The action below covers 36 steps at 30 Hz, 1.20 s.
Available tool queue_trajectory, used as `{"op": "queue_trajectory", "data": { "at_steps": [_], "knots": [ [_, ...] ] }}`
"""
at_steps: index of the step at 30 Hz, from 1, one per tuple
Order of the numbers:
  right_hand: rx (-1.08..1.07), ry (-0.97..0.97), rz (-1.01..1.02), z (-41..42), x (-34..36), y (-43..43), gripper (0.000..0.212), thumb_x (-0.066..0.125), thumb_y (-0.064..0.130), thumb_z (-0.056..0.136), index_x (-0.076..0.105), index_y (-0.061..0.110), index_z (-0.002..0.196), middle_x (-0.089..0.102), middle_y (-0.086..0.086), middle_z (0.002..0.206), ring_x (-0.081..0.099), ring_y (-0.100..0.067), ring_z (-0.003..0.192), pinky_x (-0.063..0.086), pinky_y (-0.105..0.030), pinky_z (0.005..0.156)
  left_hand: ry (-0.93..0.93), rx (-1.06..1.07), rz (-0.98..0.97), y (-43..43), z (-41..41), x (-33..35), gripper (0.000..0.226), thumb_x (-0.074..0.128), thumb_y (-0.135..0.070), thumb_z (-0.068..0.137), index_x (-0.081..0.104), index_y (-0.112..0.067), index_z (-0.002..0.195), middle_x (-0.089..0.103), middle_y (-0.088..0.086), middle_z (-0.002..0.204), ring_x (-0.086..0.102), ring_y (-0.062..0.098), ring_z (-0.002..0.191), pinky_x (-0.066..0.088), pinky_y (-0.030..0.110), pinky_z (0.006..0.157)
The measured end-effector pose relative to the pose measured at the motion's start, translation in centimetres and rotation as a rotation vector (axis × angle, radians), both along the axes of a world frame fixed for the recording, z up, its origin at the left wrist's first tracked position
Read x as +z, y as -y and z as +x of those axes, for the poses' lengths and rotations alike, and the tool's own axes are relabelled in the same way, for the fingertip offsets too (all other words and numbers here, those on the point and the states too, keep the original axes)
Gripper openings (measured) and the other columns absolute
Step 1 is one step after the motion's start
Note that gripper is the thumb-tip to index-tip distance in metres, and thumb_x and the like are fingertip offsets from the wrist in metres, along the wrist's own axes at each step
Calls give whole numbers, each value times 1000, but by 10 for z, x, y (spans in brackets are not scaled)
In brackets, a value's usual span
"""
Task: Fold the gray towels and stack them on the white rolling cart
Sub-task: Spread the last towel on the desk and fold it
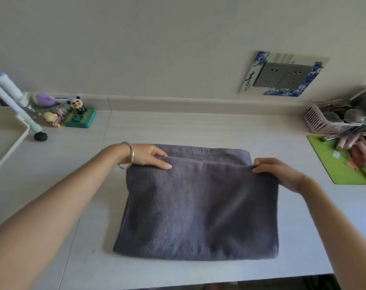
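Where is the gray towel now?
Head view, centre: the gray towel lies folded on the table, left hand resting on its far edge, right hand pinching it, the green mat to its right.

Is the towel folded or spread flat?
Folded: the towel has a top layer stopping short of its back edge, showing another layer beneath. Right hand pinches that layer; left hand rests on it.
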State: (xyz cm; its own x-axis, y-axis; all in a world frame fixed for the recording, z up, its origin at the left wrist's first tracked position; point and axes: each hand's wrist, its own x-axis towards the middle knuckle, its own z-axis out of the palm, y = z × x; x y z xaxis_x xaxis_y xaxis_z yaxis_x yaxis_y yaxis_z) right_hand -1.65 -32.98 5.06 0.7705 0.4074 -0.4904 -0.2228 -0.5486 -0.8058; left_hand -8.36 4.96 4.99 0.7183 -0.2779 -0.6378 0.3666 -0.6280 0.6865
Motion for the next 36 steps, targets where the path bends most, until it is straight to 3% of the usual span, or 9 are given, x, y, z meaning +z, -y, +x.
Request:
{"op": "queue_trajectory", "data": {
  "at_steps": [4,7,9,13,17,20,23,28,36],
  "knots": [
    [-200,40,157,38,12,-11,23,60,11,85,50,16,65,50,1,64,46,-10,61,34,-23,55,121,101,90,-8,33,23,23,67,-39,83,68,-20,96,70,-7,95,66,12,88,50,24,79],
    [-448,180,7,54,-34,-26,17,75,23,79,59,17,80,60,-2,79,53,-11,67,41,-21,55,420,197,426,-10,54,-22,29,70,-42,79,66,-21,99,66,-1,104,60,18,100,44,24,82],
    [-405,176,-121,52,-70,-28,34,78,31,75,62,9,95,65,-7,92,60,-19,79,47,-27,64,370,158,568,-6,52,-59,40,66,-47,80,60,-24,112,62,1,120,57,22,110,44,30,90],
    [-334,372,-316,44,-93,-30,18,61,22,89,50,10,80,51,-4,72,51,-29,78,35,-32,59,506,98,801,0,47,-90,37,44,-49,93,52,-23,118,59,4,117,53,26,108,40,35,86],
    [-272,448,-474,48,-97,-35,28,50,18,96,45,4,118,61,-21,105,57,-40,95,42,-38,70,553,79,844,2,52,-89,29,36,-40,99,52,-20,113,63,5,108,56,27,100,38,34,83],
    [-359,470,-506,42,-95,-47,33,49,7,91,38,3,122,52,-22,122,52,-40,106,44,-45,82,584,112,868,13,49,-86,36,40,-39,97,46,-22,128,52,5,128,45,26,119,31,37,99],
    [-293,707,-603,17,-93,-72,51,48,12,93,32,10,141,29,-13,150,26,-30,139,22,-43,114,667,149,799,49,23,-86,51,33,-42,96,32,-21,143,31,5,150,24,27,140,12,49,114],
    [16,877,-473,-66,-109,-137,46,32,27,96,44,19,140,35,-3,151,24,-23,142,8,-41,117,697,56,769,112,-52,-106,52,29,-43,89,53,-24,132,53,4,137,48,36,126,34,68,94],
    [68,800,-679,-104,-136,-100,52,26,51,95,28,38,146,26,7,154,20,-17,144,7,-44,116,677,44,771,96,-78,-127,54,28,-48,92,37,-30,143,36,-1,150,33,32,137,17,66,104]
  ]
}}
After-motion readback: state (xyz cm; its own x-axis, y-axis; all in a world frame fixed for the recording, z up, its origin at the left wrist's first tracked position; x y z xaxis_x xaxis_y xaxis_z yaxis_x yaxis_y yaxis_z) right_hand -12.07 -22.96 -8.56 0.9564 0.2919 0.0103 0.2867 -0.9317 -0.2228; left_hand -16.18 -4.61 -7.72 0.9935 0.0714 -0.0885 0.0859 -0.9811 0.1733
